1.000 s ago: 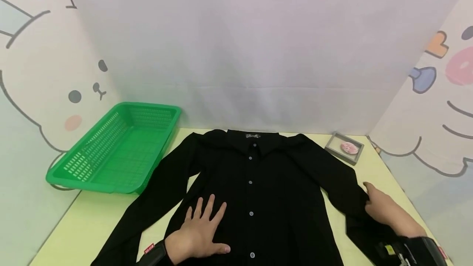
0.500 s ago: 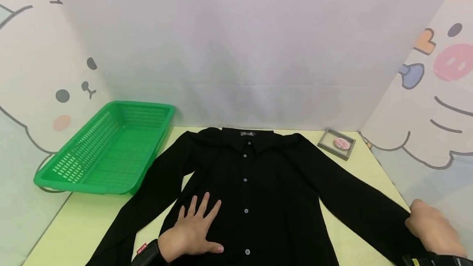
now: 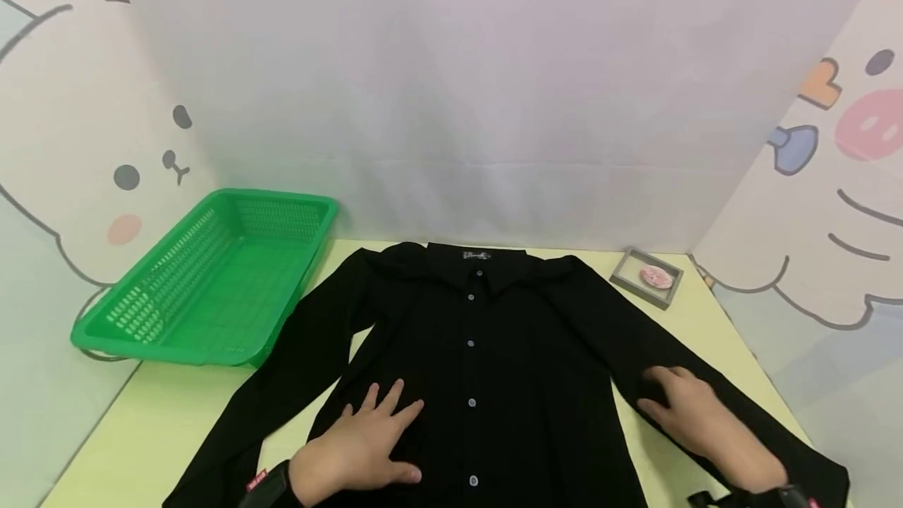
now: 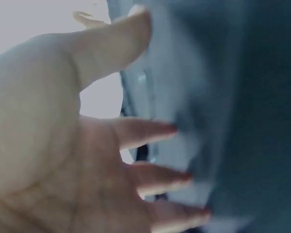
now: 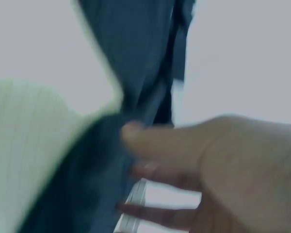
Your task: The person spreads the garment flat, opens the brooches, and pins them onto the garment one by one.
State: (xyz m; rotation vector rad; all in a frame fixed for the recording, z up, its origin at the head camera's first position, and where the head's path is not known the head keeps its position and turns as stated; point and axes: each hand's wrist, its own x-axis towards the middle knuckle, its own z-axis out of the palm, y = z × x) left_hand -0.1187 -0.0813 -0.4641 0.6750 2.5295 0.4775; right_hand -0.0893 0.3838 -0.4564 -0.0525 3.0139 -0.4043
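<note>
A black button-up shirt (image 3: pixel 522 382) lies spread on the table, collar at the far side. My left hand (image 3: pixel 363 445) rests on its front, left of the button row, with fingers spread. In the left wrist view those fingers (image 4: pixel 145 132) are straight against the dark cloth. Over the shirt's right-hand sleeve (image 3: pixel 769 422) is my right hand (image 3: pixel 691 422), thumb and fingers apart, nothing gripped. In the right wrist view its thumb (image 5: pixel 169 143) is beside the blurred sleeve; whether it touches the cloth I cannot tell. The shirt's lower part runs out of the head view.
A green plastic basket (image 3: pixel 233 288) stands at the back left, close to the shirt's left-hand sleeve. At the back right is a small grey tray (image 3: pixel 624 277) with a pink oval object (image 3: pixel 656 277) in it. Pale walls (image 3: pixel 451 100) enclose the yellow table (image 3: pixel 190 406).
My right hand has pulled the bent sleeve out straight toward the lower right, let go of its end and moved back left along it. My left hand has stayed on the shirt front.
</note>
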